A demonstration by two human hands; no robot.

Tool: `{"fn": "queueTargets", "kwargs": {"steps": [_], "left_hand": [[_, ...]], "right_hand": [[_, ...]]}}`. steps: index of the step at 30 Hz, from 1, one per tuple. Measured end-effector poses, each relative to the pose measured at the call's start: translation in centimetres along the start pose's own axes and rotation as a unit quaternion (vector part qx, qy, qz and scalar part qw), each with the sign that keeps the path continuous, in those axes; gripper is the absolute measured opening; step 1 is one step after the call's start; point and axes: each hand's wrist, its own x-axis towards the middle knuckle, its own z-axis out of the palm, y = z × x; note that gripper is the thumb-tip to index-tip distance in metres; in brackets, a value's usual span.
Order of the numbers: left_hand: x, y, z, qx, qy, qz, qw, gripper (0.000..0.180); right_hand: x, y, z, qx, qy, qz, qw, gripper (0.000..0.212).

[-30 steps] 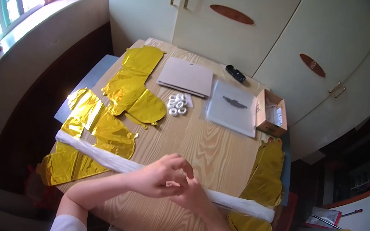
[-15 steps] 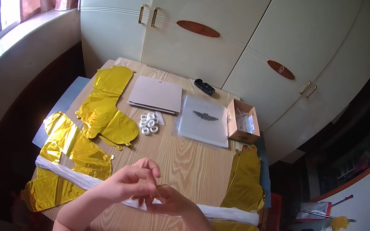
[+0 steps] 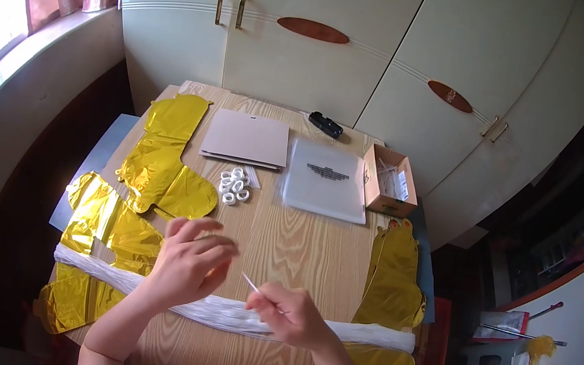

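Observation:
My right hand (image 3: 290,317) is closed on a thin white stick (image 3: 250,282), whose tip points up and to the left. Left of it, my left hand (image 3: 191,257) hovers with loosely bent fingers, slightly blurred. I see nothing held in it. Beneath both hands a long bundle of white strands (image 3: 222,312) stretches across the table. Its ends lie over gold foil balloons, flat on the left (image 3: 79,301) and on the right (image 3: 394,279).
Another gold foil balloon (image 3: 155,158) lies at the far left of the wooden table (image 3: 280,247). Several white rings (image 3: 232,186), grey-pink sheets (image 3: 247,137), clear plastic sleeves (image 3: 325,195), a small cardboard box (image 3: 390,192) and a black object (image 3: 326,124) lie toward the back.
My hands were together at the fingertips and have come apart. The left has moved left and slightly up. The white stick now shows in my right hand.

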Motion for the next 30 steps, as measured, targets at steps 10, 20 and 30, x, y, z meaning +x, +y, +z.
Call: {"fn": "queueTargets", "kwargs": {"steps": [10,20,30], "left_hand": [[-0.8,-0.5,0.4,-0.608,-0.018,-0.165,0.777,0.032],[-2.0,-1.4,0.6,-0.741,-0.063,-0.184,0.643,0.013],[-2.2,-2.2,0.7,-0.681,-0.151,-0.138,0.703,0.014]], "right_hand": [[0.4,2.6,1.7,-0.133,-0.024,-0.024,0.991,0.011],[0.6,3.1,2.3,-0.112,-0.011,-0.034,0.993,0.010],[0.5,2.4,1.3,-0.106,0.027,-0.045,0.993,0.011]]}}
